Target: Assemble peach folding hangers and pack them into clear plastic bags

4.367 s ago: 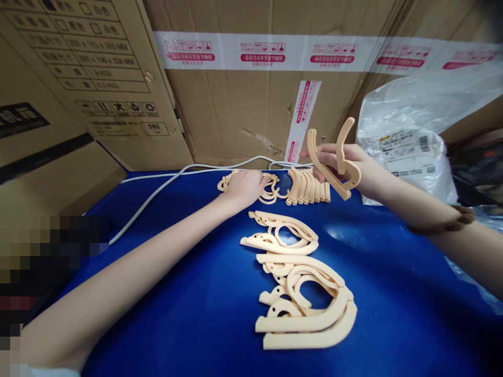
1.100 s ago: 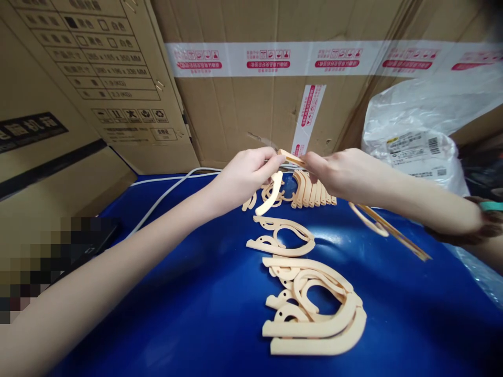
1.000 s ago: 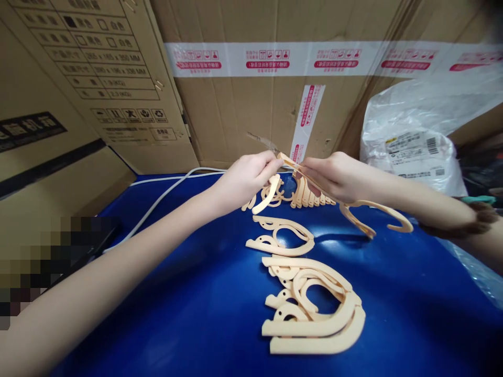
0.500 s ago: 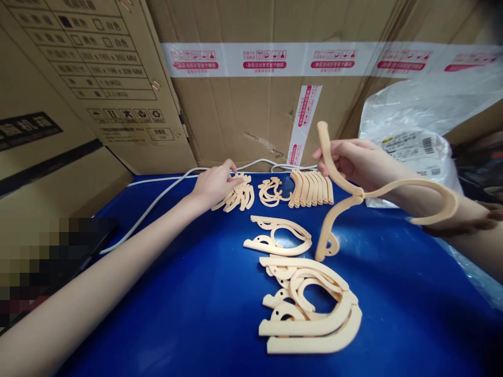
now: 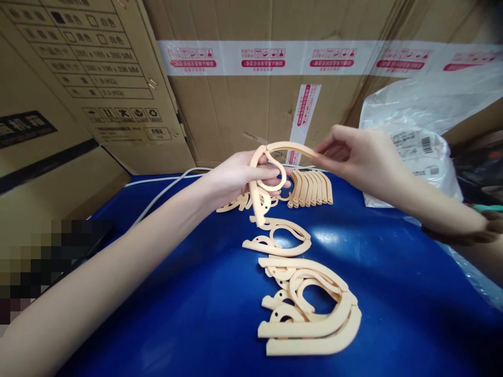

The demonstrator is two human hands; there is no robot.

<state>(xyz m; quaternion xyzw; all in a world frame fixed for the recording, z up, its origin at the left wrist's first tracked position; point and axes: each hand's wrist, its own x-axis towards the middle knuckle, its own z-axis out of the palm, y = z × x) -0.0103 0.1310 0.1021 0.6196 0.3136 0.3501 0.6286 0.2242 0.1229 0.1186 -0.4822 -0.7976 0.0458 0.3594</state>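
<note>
Both hands hold one beige folding clothes hanger (image 5: 257, 201) up over the table. My left hand (image 5: 231, 175) is closed around its joint, with the thumb across one arm near the curled hook. One arm hangs down from that hand, while the other arches to the right. At that arch's far end, my right hand (image 5: 353, 152) pinches the tip between thumb and fingers. Below, a folded hanger (image 5: 302, 250) lies flat on the table. Nearer me rests a pile of several folded hangers (image 5: 338, 327).
Behind the hands, a row of curved hanger arms (image 5: 312, 188) lies on the blue table (image 5: 176, 293). Loose beige pieces (image 5: 231, 204) are partly hidden by my left hand. Cardboard boxes (image 5: 228, 110) wall the back and left. A white cable (image 5: 157, 201) and a plastic bag (image 5: 412, 136) edge the table.
My left hand has left the loose pieces and taken hold of the hanger. My right hand has brought the hanger left and now grips an arm's tip. The hook is turned in beside one arm.
</note>
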